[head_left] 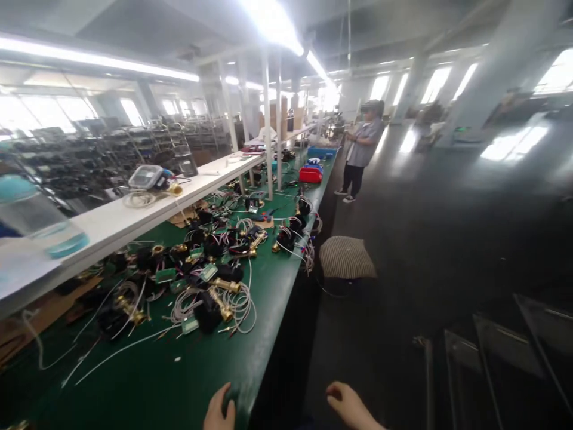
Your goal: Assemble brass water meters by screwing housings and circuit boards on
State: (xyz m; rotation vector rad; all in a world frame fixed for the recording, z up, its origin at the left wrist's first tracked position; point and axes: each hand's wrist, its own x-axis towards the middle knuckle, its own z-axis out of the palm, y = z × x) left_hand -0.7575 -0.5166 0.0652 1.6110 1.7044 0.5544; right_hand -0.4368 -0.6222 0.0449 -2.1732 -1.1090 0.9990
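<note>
My left hand [219, 408] is at the bottom edge of the view, over the near edge of the green workbench [147, 373]. Its thumb and fingers are apart, with nothing between them. To the right, past the bench edge, my right hand [351, 407] hangs over the dark floor. Its fingers are loosely curled, with a gap at the thumb, and I see nothing in it. Farther up the bench lie brass pipe fittings with black housings [208, 310], coiled grey cables [244, 310] and a green circuit board [190, 325]. Neither hand touches them.
A white shelf [107, 221] runs above the bench, bearing a clear water bottle [40, 221] and a meter [147, 177]. A striped-covered stool [347, 257] stands beside the bench. Beyond are red bins [310, 174] and a standing person [360, 149]. Framed panels [505, 358] are at lower right.
</note>
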